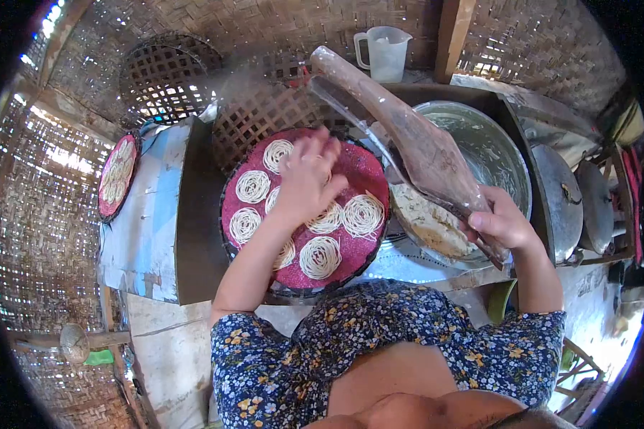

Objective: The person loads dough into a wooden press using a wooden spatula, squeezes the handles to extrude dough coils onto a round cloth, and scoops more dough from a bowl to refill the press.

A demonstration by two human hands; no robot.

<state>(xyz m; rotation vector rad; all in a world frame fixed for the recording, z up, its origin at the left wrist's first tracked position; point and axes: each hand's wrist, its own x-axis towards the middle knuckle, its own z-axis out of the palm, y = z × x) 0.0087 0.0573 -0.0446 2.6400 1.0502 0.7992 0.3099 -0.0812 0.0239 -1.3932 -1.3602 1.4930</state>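
My left hand is over a round pink tray with a dark rim, its fingers spread and slightly blurred. It hides part of several pale coils of thin noodle strands lying on the pink surface; whether it touches them I cannot tell. My right hand grips the near end of a long wooden hand press with two arms. The press slants up and left over the basin, its far end beyond the tray. Beneath it, pale dough shows, partly covered by the press.
A big metal basin with whitish smears sits right of the tray. Behind it stands a plastic measuring jug. Another pink tray of coils rests at far left. Lidded pots are on the right, a woven wall behind.
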